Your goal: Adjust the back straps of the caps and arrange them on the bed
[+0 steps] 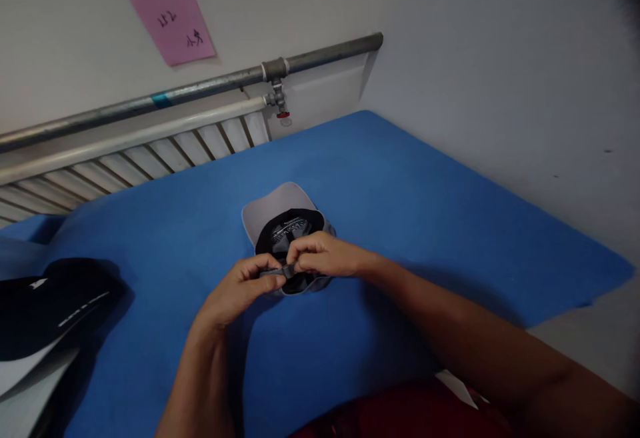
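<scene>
Near the middle of the frame, a grey cap [277, 206] lies hollow side up on the blue cover [425, 191], brim toward the top. Its strap [289, 271] is pinched by 2 hands, the left hand [237, 291] and the right hand [327, 256], fingertips close together. Good handling probably means keeping the strap flat and untwisted, with light, even tension from both sides.
</scene>
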Demonstrator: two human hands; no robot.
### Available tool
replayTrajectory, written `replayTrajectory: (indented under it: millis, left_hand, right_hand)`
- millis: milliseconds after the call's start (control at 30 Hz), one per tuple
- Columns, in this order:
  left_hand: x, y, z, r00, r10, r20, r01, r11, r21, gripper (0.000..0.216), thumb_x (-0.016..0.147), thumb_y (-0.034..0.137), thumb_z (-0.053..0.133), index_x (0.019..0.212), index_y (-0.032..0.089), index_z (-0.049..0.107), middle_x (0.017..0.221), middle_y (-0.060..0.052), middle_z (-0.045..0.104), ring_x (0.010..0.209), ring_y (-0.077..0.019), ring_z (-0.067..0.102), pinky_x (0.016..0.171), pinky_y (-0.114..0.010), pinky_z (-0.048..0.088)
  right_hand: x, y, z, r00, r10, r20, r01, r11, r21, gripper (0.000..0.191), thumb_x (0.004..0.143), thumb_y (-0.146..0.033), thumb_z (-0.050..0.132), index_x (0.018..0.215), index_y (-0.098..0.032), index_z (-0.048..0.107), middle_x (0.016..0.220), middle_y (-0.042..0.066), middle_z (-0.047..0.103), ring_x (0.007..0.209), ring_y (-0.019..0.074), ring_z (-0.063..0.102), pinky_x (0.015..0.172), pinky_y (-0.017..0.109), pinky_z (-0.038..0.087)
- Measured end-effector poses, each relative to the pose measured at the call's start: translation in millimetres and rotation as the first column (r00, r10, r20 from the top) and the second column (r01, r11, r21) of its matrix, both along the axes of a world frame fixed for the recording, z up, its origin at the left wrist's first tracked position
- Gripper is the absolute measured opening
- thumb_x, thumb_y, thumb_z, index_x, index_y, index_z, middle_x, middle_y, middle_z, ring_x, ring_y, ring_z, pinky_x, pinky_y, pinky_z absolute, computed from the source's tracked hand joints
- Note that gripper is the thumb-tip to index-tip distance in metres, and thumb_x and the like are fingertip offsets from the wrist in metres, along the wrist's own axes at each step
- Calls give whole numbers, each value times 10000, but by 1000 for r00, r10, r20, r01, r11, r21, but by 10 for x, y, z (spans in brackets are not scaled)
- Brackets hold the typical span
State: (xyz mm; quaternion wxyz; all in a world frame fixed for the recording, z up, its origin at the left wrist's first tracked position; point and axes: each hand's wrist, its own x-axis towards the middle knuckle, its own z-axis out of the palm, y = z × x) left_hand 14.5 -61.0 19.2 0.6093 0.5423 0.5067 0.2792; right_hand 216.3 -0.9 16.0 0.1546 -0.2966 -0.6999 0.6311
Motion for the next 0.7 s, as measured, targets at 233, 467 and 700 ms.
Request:
replayTrajectory:
  millis: [233,467,700]
  left_hand:
    - [9,18,-25,999,-23,-43,23,1000,11,158,756,309,674,752,156,636,657,29,533,623,-88,437,603,-239,345]
    - [-25,16,-80,996,-75,-46,75,997,15,144,745,299,693,773,172,634,685,25,552,639,-99,457,613,-248,365]
    - [-24,15,-65,996,-79,-30,80,997,25,142,744,301,698,761,180,624,685,19,548,644,-112,452,609,-259,358]
  right_hand:
    - [-34,-32,-60,998,24,55,-28,996,80,211,786,-365,623,755,-157,641,605,-44,504,557,66,443,507,189,326]
    - [-68,-69,-136,997,66,43,-67,997,27,285,824,-396,582,669,-162,533,544,-64,417,488,51,389,452,183,283]
    - [-64,-49,-140,996,85,15,-85,996,-8,297,821,-405,595,673,-151,552,561,-57,456,496,47,398,462,185,299]
